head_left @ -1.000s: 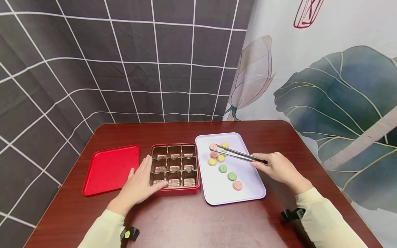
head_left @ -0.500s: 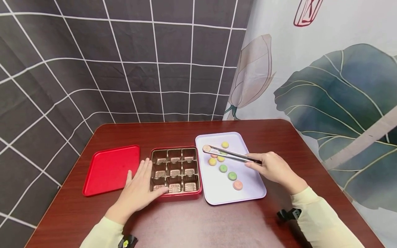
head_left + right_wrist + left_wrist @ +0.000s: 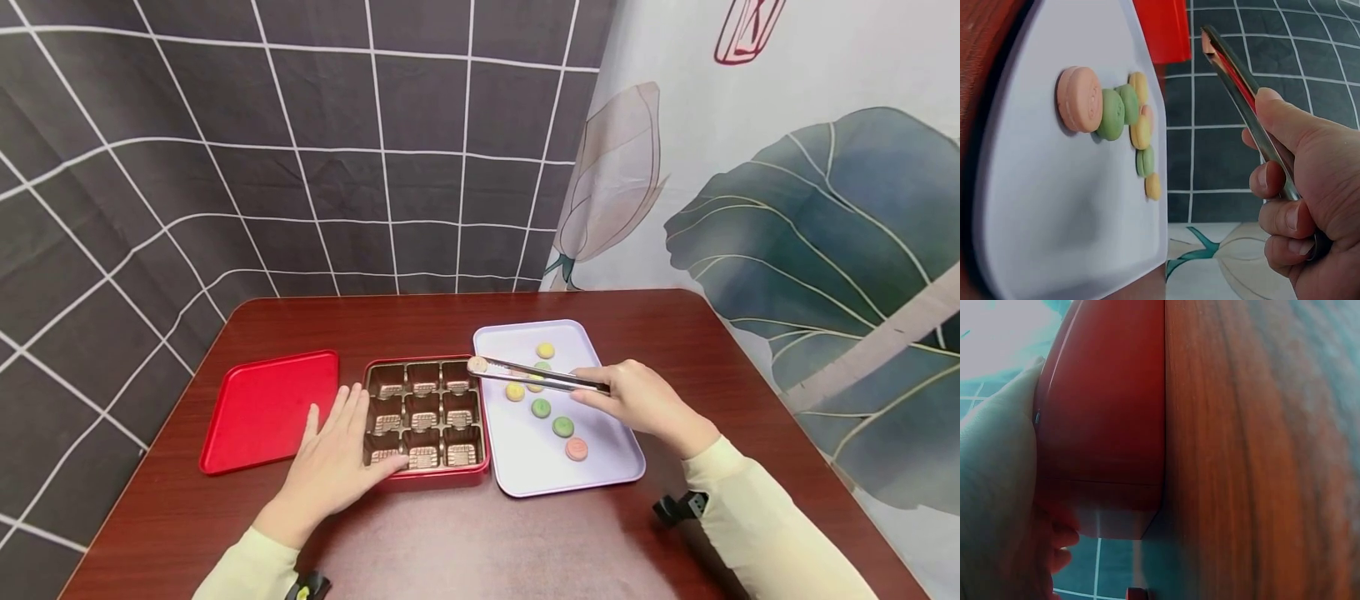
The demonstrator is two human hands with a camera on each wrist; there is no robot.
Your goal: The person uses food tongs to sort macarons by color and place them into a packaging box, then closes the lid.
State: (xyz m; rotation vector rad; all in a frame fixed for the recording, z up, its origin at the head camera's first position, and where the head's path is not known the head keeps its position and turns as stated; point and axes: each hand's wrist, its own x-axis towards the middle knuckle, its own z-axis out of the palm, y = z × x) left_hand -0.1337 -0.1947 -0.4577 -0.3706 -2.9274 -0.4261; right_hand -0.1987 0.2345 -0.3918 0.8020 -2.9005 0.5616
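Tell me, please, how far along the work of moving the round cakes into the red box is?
Done: the red lid lies off, beside the red nine-compartment box, whose cells all look empty. In hand: the right hand holds metal tongs that pinch a pink round cake over the box's far right corner, while the left hand rests against the box. Left: several cakes remain on the white tray.

We read no legible text anywhere; the red seal mark (image 3: 750,29) on the backdrop is cropped and unreadable.
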